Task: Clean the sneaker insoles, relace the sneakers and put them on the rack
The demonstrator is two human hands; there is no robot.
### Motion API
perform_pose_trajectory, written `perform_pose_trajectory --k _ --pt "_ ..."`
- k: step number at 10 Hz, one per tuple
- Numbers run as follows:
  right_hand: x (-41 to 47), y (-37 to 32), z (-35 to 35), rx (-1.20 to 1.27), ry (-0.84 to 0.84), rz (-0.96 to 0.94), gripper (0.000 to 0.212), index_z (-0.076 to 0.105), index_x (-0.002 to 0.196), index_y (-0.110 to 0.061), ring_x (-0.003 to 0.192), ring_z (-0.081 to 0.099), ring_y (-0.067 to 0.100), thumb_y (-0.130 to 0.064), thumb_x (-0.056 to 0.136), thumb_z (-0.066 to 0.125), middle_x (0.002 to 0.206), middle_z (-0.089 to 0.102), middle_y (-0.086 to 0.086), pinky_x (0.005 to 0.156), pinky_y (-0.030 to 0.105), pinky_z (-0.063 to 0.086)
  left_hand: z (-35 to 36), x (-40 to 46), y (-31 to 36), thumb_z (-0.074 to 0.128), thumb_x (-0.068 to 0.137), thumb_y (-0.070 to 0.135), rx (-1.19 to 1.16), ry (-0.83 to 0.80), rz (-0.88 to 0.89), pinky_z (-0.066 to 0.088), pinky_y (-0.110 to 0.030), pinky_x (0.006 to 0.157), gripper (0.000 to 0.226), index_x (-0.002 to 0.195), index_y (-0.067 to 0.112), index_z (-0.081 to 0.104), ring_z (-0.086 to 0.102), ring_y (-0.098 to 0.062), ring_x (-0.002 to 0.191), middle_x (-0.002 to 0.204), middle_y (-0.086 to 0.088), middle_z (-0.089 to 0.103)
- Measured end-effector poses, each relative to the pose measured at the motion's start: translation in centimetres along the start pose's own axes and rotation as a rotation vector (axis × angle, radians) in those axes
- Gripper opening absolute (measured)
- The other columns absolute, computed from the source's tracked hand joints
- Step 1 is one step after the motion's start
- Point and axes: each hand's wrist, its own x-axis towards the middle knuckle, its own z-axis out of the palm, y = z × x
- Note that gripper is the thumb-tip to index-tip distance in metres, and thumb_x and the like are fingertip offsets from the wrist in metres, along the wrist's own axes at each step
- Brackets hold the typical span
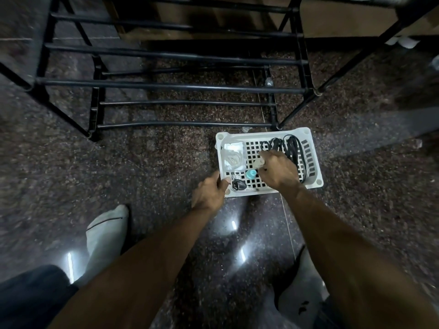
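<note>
**A:** What takes up most of the view?

**B:** A dark speckled stone floor [147, 167], with a black metal-bar shoe rack [171, 86] standing at the top. No sneakers show on it.

**A:** And in front of it?

**B:** A white perforated plastic basket [313, 160] sits on the floor. Inside lie coiled black laces [293, 148] at the right, a clear plastic packet [234, 155] at the left, a small teal cap [251, 174] and a black key fob [238, 185] near the front edge.

**A:** The hands?

**B:** The left hand [209, 193] grips the basket's near-left corner, thumb over the rim. The right hand [278, 170] reaches inside, fingers curled down beside the laces; whether it pinches anything, I cannot tell.

**A:** Anything else?

**B:** Grey-socked feet [107, 231] below.
</note>
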Motion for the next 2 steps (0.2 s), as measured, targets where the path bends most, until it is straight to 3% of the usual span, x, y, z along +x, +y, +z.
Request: perform_pose_trajectory --k 2 --pt "-3.1 -0.4 -2.0 -0.002 0.161 0.061 0.044 0.050 0.132 -0.017 0.110 0.053 0.025 -0.029 0.090 0.056 0.125 0.055 0.007 0.088 0.035 0.049 -2.5 -0.7 -0.8 0.045 0.098 0.046 0.162 -0.029 -0.013 0.056 -0.031 0.065 0.047 0.142 0.032 0.038 0.068 -0.023 0.085 0.114 -0.002 0.070"
